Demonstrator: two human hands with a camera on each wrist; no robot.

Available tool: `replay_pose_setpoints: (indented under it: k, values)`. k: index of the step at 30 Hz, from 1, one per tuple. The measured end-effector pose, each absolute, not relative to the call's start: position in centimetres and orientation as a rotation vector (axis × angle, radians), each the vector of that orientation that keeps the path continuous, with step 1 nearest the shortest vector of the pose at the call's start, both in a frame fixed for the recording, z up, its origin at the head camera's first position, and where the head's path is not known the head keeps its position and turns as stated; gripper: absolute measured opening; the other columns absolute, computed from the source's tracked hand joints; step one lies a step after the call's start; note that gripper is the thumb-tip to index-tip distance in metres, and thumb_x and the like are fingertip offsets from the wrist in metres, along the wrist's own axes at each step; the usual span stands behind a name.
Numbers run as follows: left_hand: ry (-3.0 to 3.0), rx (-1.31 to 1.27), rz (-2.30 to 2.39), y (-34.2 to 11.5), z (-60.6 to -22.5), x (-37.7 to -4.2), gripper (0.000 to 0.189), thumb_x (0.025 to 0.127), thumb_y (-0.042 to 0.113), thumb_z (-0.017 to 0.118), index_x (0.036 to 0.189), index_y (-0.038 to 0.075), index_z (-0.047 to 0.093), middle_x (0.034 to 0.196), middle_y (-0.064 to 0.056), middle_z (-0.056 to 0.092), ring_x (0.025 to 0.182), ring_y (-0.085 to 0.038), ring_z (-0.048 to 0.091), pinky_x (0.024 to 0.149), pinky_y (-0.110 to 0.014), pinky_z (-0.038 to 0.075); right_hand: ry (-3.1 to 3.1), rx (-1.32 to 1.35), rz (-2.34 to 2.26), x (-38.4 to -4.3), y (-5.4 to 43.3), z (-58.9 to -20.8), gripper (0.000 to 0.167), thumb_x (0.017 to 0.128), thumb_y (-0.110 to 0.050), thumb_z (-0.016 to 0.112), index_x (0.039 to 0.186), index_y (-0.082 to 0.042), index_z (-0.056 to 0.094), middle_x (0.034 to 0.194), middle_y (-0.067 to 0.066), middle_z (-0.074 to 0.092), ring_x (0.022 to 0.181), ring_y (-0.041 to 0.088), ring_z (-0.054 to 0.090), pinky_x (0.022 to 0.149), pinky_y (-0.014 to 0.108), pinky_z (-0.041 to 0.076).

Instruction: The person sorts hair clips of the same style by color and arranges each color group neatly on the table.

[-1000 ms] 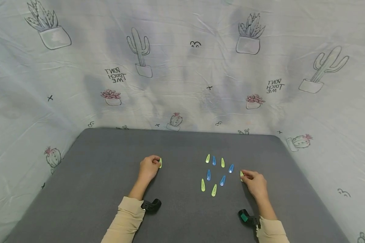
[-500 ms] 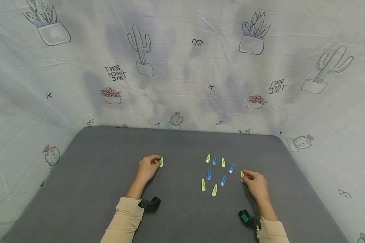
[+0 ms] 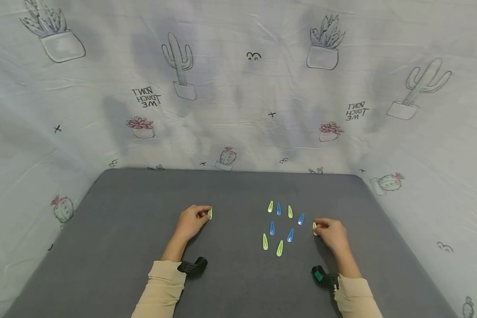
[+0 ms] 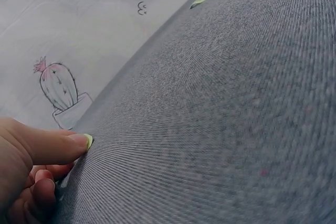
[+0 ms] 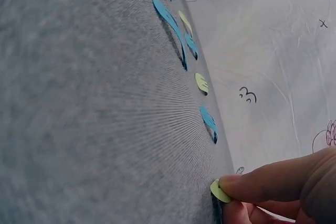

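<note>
High forward-down head view, 2 low close wrist views, shared tabletop (image 3: 238,234).

The place looked like a screened-off booth, though whether it stood in a home, a lab or an office could not be told. Pale, creased fabric (image 3: 222,88) hung across the upper half of the head view and down both its sides, printed with potted plants (image 3: 180,68) and, at upper left and upper right, reversed lettering (image 3: 146,97). A grey tabletop (image 3: 242,274) with a ribbed, cloth-like surface filled the lower middle of the frame.
</note>
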State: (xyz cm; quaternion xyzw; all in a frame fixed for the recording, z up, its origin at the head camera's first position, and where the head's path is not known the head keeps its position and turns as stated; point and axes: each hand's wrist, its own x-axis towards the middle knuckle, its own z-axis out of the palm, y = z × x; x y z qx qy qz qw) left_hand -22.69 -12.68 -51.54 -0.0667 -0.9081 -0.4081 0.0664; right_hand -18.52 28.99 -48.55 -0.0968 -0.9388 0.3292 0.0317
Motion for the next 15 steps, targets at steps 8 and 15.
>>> replay_pose_setpoints:
  k: [8, 15]
  values:
    - [-2.760, -0.233, -1.123, -12.3, -51.3, -22.5, 0.029, 0.085, 0.017, 0.070, 0.114, 0.012, 0.071, 0.081, -0.002, 0.056, 0.064, -0.013, 0.042, 0.060, -0.029, 0.034, -2.872, -0.342, 1.078, -18.1, 29.0, -48.5, 0.032, 0.084, -0.009, 0.062, 0.114, 0.003, 0.067, 0.096, 0.017, 0.069, 0.080, 0.024, 0.061, 0.062, 0.029, 0.043]
    - [-2.786, -0.227, -1.060, -12.5, -51.3, -22.2, 0.030, 0.086, 0.019, 0.069, 0.116, 0.013, 0.070, 0.081, -0.002, 0.055, 0.064, -0.013, 0.042, 0.060, -0.029, 0.034, -2.764, -0.359, 1.259, -18.1, 27.6, -48.4, 0.031, 0.085, -0.006, 0.063, 0.114, 0.003, 0.066, 0.095, 0.015, 0.069, 0.079, 0.014, 0.058, 0.065, 0.024, 0.043]
